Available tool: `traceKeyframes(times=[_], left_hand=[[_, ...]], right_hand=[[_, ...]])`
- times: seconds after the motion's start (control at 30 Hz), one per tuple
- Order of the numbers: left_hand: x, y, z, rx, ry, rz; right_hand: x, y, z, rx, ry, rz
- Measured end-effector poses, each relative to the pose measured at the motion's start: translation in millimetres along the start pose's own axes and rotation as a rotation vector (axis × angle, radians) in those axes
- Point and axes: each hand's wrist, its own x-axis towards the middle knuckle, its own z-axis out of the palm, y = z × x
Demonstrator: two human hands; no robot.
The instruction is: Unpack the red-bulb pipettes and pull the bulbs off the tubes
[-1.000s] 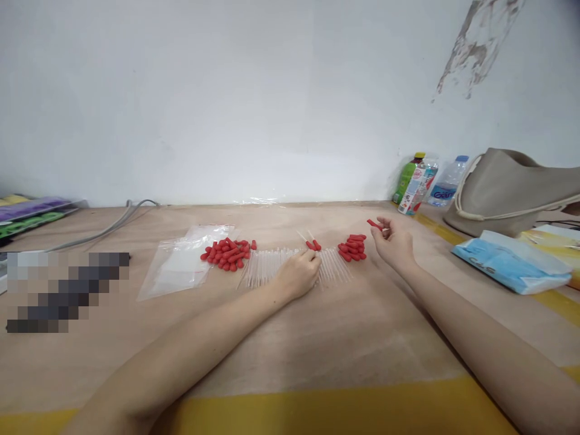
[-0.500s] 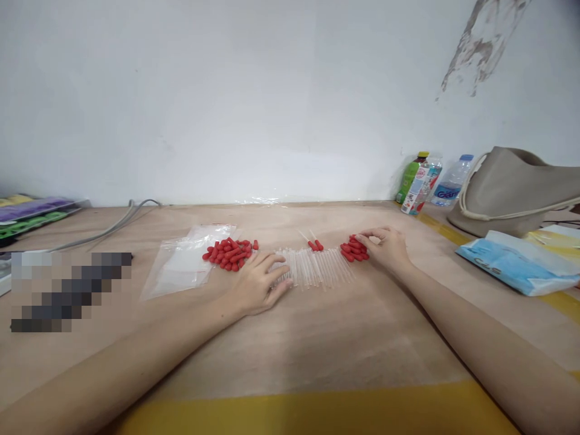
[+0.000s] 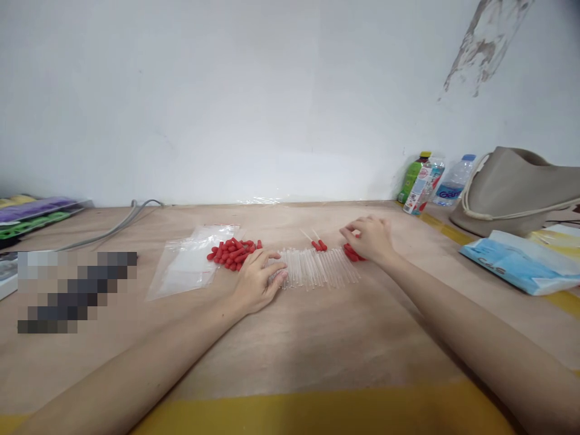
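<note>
Thin clear tubes (image 3: 312,269), like dropper pipettes, lie side by side in a row on the table. My left hand (image 3: 259,281) rests at the row's left end, open with fingers spread, partly covering some tubes. Beside its fingertips is a heap of red rubber bulbs (image 3: 231,254). My right hand (image 3: 370,237) hovers over a smaller pile of red bulbs (image 3: 353,254), hiding much of it. Its fingers are bent and apart, and I see nothing clearly held. Two droppers with red bulbs (image 3: 319,246) lie behind the row, their thin tips pointing away.
Clear zip bags (image 3: 188,260) lie left of the heap. A blue tissue pack (image 3: 516,260), a grey bag (image 3: 512,193) and bottles (image 3: 417,181) stand at right. On the left are a grey cable (image 3: 113,226), colourful trays (image 3: 40,214) and a blurred-out object (image 3: 77,293).
My right hand has moved left from the side of the small bulb pile to above it, covering more of it. My left hand stays at the tubes, with only a slight shift.
</note>
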Motion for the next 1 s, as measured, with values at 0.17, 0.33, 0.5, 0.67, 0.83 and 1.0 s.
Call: traceKeyframes(times=[0.17,0.33,0.5,0.67,0.83,1.0], left_hand=[[-0.8,-0.7,0.0,0.016,-0.018,-0.025],[-0.6,-0.1,0.5,0.025,-0.019,-0.036],[-0.7,-0.3,1.2,0.03,-0.027,-0.033],[-1.9,-2.7,1.8,0.037,0.013,-0.03],[-0.5,-0.1,1.3,0.109,0.063,-0.006],[1.9,6.4,1.8,0.153,0.05,0.094]], right_hand=[[24.0,-40.0,23.8,-0.132,-0.37,0.203],[42.1,-46.3,50.8,-0.153,-0.513,0.325],[46.0,-50.0,49.3,-0.127,-0.495,0.361],[36.9,-55.6,20.9,-0.011,-0.245,0.22],[-8.7,-53.5,-0.9,0.111,0.066,-0.39],[-57.9,-58.7,1.8,0.182,0.174,-0.539]])
